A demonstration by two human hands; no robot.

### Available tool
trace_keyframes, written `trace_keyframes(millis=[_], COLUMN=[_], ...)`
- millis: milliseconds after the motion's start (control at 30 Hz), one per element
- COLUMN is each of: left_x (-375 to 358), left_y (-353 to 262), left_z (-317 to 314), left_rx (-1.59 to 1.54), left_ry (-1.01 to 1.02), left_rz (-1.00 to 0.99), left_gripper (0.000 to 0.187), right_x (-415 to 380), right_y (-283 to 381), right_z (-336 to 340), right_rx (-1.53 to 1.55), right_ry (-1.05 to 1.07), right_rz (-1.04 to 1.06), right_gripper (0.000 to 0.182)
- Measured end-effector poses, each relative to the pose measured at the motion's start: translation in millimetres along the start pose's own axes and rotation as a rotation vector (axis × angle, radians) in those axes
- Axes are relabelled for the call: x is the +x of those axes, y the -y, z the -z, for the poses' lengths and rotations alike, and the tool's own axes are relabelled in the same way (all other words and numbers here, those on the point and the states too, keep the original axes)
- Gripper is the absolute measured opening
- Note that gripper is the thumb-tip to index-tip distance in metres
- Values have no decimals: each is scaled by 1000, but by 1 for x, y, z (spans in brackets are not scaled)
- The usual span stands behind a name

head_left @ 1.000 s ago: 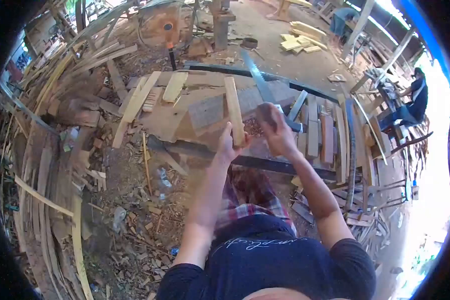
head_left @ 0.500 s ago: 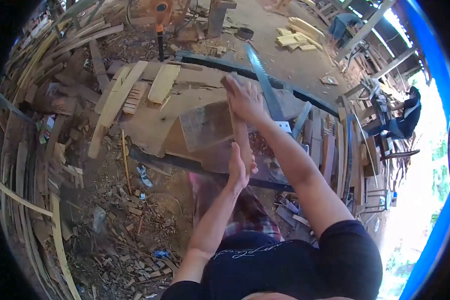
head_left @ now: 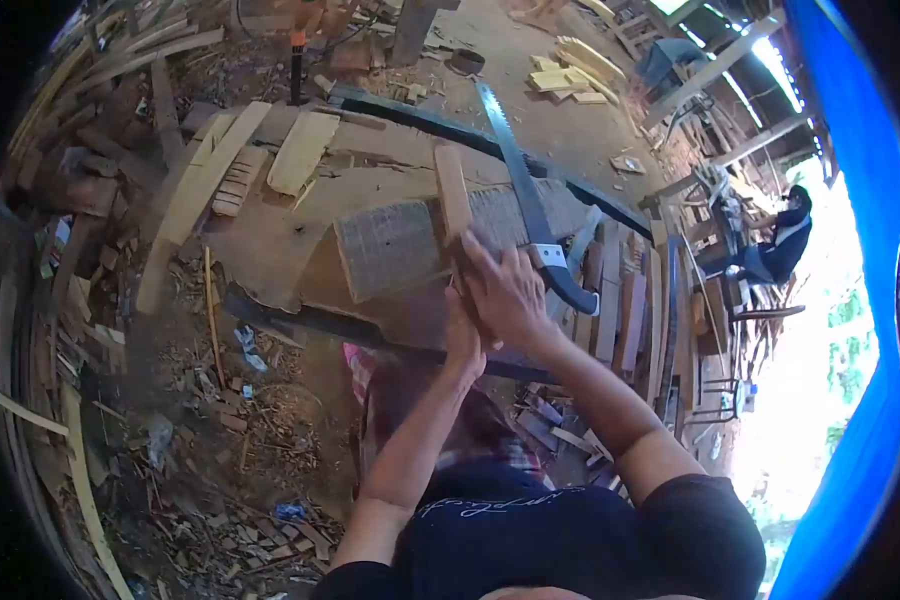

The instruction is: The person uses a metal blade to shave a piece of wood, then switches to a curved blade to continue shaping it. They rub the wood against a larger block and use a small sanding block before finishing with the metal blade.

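My left hand [head_left: 464, 335] is closed around the near end of a narrow, smooth wooden piece [head_left: 452, 190]. The piece points away from me across a thick rough wood block [head_left: 388, 248] on the worktop. Over its near half lies my right hand [head_left: 507, 290], fingers stretched and slightly apart, touching the wood; its thumb and palm underside are hidden. Just right of the block rests a hand saw [head_left: 522, 185], toothed blade pointing away and dark handle toward me.
Pale boards [head_left: 305, 152] and a notched wood piece [head_left: 238, 182] lie on the worktop [head_left: 260, 250]. Planks [head_left: 610, 290] line its right side. Wood scraps cover the ground [head_left: 270, 460]. A person [head_left: 785, 240] sits at the far right.
My right hand has slid along the wooden piece from its far end toward my left hand, uncovering the far end. The view has shifted somewhat.
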State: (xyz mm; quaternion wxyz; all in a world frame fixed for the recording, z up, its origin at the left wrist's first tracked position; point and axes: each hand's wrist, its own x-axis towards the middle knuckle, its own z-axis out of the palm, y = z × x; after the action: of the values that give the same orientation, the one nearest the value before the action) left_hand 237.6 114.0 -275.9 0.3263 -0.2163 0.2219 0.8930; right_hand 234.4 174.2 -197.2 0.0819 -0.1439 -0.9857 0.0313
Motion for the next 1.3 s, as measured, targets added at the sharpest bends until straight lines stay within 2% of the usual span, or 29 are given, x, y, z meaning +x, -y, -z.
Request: trace_keyframes(millis=[67, 167, 233, 267, 333, 433, 500, 533, 567, 633, 733, 800, 900, 933, 1000, 1067, 1100, 1133, 1167, 1200, 1300], left_x=[-2, 0, 0, 0, 0, -2, -11, -9, -5, 1, -4, -5, -6, -2, 2, 5, 3, -1, -1, -1, 2], left_y=[-5, 0, 0, 1, 1, 0, -6, -5, -4, -1, -3, -6, -8, -7, -6, -4, -1, 1, 3, -8, -4], left_z=[15, 15, 13, 13, 11, 10, -8, -4, 2, 17, 13, 12, 12, 15, 17, 20, 13, -1, -9, 8, 17], left_rx=[152, 175, 197, 197, 201, 128, 162, 190, 178, 236, 254, 238, 196, 184, 163, 167, 150, 132, 120, 200, 162], left_ry=[134, 109, 108, 99, 105, 126, 43, 39, 30, 87, 57, 58, 64, 93, 135, 161, 166, -10, -183, 49, 97], left_rz=[210, 216, 190, 181, 181, 263, 108, 93, 96, 259, 234, 259, 300, 302, 317, 326, 329, 215, 102, 304, 309], left_gripper=[64, 67, 67, 66, 65, 65, 67, 69, 69, 70, 71, 69, 67, 67, 66, 65, 65, 65, 65, 65, 65], right_x=[55, 148, 175, 170, 142, 33, -1, -5, -4, 36, 132, 179, 169, 152, 82, 21, 7, -1, 1, 14, 103], right_y=[-7, -17, -17, -18, -28, -1, 2, 2, 1, 3, -3, -5, -6, -16, 0, 2, 5, 7, 5, 3, -3], right_z=[-14, -35, -35, -39, -57, -11, 3, 8, 8, -3, -30, -31, -31, -56, -18, -1, 6, 12, 14, 10, -14], right_rx=[54, 68, 100, 107, 134, 74, 37, 21, 10, 10, 86, 71, 112, 87, 88, 67, 51, 36, 24, 28, 92], right_ry=[-122, -248, -144, -155, -385, -155, -75, -26, 25, -30, -234, -154, -212, -462, -194, -44, -38, 38, 107, 44, -164], right_rz=[36, 28, -7, -12, 98, 24, 21, 44, 65, 75, 87, 87, 93, 183, 117, 110, 118, 101, 79, 129, 119], right_gripper=[53, 53, 54, 54, 53, 54, 54, 55, 56, 55, 52, 51, 52, 55, 56, 55, 55, 55, 54, 55, 54])
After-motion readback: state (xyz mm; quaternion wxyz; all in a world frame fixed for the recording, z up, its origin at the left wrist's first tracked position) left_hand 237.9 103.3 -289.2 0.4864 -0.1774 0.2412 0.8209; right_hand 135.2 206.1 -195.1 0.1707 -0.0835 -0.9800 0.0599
